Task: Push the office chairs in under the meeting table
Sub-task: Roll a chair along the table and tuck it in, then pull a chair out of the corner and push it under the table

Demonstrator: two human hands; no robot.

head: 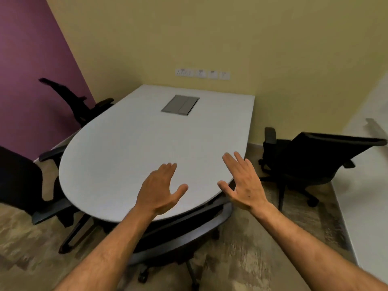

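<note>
A white meeting table (130,148) with a rounded near end fills the middle. My left hand (161,189) and my right hand (244,181) hover open above its near edge, holding nothing. Right below my arms a dark office chair (178,229) sits tucked under the table's near end. On the right a black chair (310,158) stands apart from the table, its seat out in the open. At the left edge another black chair (19,177) is close to the table side. A further chair (81,108) stands at the far left against the purple wall.
A grey cable hatch (180,105) is set into the tabletop. Wall sockets (202,73) sit above the table's far end on the yellow wall. A white ledge (369,185) runs along the right. Patterned carpet (252,248) covers the floor.
</note>
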